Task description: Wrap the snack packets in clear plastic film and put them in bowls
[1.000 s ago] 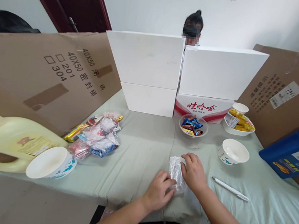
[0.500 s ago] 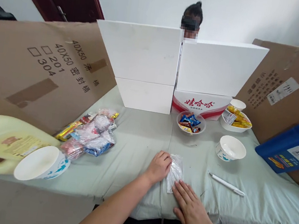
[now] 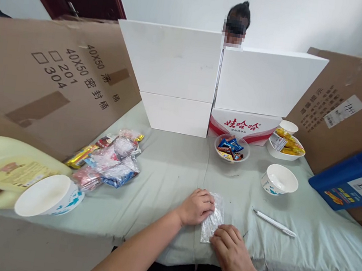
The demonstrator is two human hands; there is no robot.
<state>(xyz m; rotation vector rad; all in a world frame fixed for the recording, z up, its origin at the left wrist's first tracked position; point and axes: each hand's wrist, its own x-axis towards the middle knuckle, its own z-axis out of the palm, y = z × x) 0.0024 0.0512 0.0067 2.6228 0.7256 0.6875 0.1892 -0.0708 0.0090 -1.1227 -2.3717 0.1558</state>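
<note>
A small clear plastic bag [image 3: 211, 225], flat and crinkled, lies on the cloth-covered table in front of me. My left hand [image 3: 196, 207] is at its upper left edge, with curled fingers closed on the plastic. At the lower right corner, my right hand [image 3: 232, 250] has its fingers bent together on the bag's edge; the thumb is mostly hidden. Beyond the hands stands a clear bowl [image 3: 232, 149] of small wrapped snacks. To the left is a pile of plastic-wrapped packets [image 3: 110, 157].
A white pen [image 3: 274, 223] and a paper bowl [image 3: 279, 181] lie to the right, near a blue bottle [image 3: 350, 179]. A tilted paper bowl [image 3: 49, 197] rests by a yellow jug [image 3: 3, 173]. White boxes [image 3: 176, 72] form a wall, a person's head behind. Cardboard [image 3: 49, 90] flanks the table.
Both hands and the bag have shifted slightly; the bag sits a little lower and to the right. My right hand's fingers, stretched out before, are now bent.
</note>
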